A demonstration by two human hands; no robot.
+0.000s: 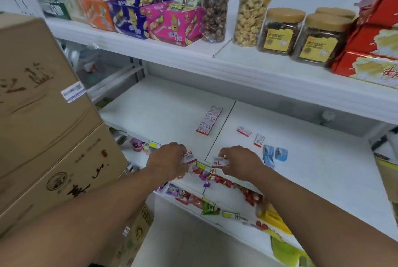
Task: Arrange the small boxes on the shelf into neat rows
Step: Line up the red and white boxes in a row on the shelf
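Note:
A short row of small red-and-white boxes [209, 119] lies on the white middle shelf [163, 105], running front to back. Two loose boxes of the same kind, one [244, 131] and another [259, 140], lie to its right. Three small blue boxes [275, 154] sit further right near the front edge. My left hand [169, 160] is shut on a red-and-white box [188, 157] at the shelf's front edge. A little to its right, my right hand [238, 160] is shut on another red-and-white box [219, 162].
Stacked cardboard cartons [43, 116] stand close on the left. The upper shelf [193, 55] overhangs with snack boxes, popcorn tubes [253, 8] and jars [280, 29]. Candy packets [228, 185] fill the lower shelf beneath my hands.

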